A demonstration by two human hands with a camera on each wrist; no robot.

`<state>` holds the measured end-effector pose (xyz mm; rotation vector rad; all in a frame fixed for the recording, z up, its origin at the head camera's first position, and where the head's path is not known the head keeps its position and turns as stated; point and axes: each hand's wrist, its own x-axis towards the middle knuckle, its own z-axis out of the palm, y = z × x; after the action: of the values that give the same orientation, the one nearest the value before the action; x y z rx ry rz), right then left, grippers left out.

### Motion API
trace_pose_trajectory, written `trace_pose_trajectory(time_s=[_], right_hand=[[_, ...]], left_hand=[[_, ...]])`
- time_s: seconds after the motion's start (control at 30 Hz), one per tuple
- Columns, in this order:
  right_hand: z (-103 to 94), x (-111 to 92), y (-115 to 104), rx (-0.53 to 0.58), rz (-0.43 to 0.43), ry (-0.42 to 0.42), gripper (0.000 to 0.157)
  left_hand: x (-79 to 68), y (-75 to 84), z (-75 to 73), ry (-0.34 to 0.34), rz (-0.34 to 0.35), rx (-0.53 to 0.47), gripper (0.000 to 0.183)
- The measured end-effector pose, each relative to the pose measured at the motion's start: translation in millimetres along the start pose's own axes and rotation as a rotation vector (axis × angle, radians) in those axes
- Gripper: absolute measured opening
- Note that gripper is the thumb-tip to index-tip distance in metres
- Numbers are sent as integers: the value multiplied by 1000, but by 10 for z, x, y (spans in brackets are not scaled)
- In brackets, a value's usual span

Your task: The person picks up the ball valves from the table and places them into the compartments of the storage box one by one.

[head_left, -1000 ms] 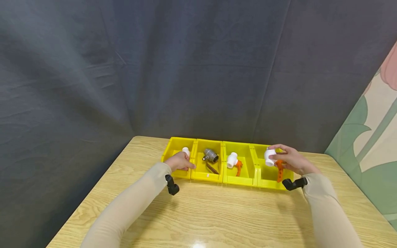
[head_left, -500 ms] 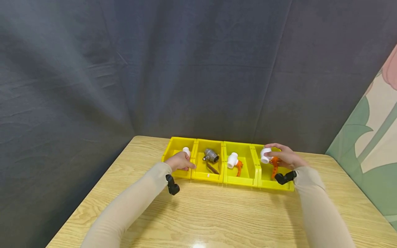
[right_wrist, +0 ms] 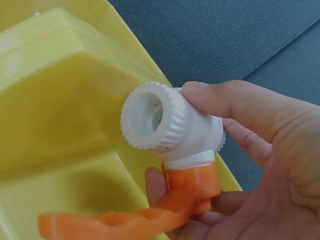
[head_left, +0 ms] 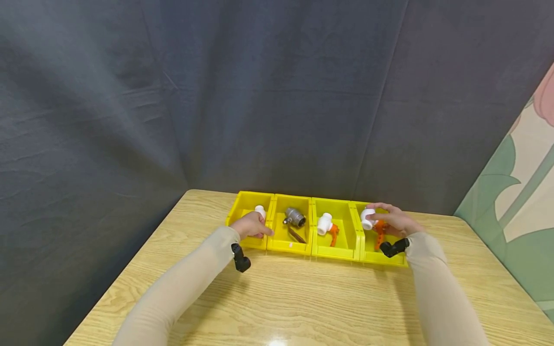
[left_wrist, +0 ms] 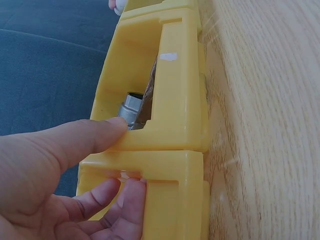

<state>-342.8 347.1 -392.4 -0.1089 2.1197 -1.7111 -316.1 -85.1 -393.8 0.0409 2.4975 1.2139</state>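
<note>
My right hand [head_left: 396,222] grips a white plastic ball valve [right_wrist: 172,122] with an orange lever handle [right_wrist: 135,220], over the rightmost yellow bin [head_left: 393,258]. In the right wrist view the thumb presses its white body and fingers curl under the orange part. My left hand [head_left: 250,225] pinches the adjoining walls of the two leftmost bins. Its thumb lies over the second bin [left_wrist: 175,105] and its fingers curl inside the leftmost bin [left_wrist: 167,210]. A white fitting [head_left: 260,210] shows in that leftmost bin, partly hidden by the hand.
The yellow bins stand in a row on a wood-grain table [head_left: 303,298]. A grey metal valve [head_left: 295,217] with a brown handle [head_left: 296,235] lies in the second bin. The third holds another white-and-orange ball valve [head_left: 325,224]. A dark curtain [head_left: 277,96] hangs behind.
My right hand has moved left with the ball valve, toward the wall between the third and rightmost bins. The left hand has stayed in place.
</note>
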Motion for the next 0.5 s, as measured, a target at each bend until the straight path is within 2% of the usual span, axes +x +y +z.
trace_pose_trajectory(time_s=[0.1,0.27,0.5], right_hand=[[7,16,21,10,-2,-1,23],[41,30,26,10,39,47,32],[63,41,59,5,44,50,38]], left_hand=[[11,-11,2,1,4,2,37],[23,-26,-1,8,3,3,37],[21,-26,3,10,3,8,37]])
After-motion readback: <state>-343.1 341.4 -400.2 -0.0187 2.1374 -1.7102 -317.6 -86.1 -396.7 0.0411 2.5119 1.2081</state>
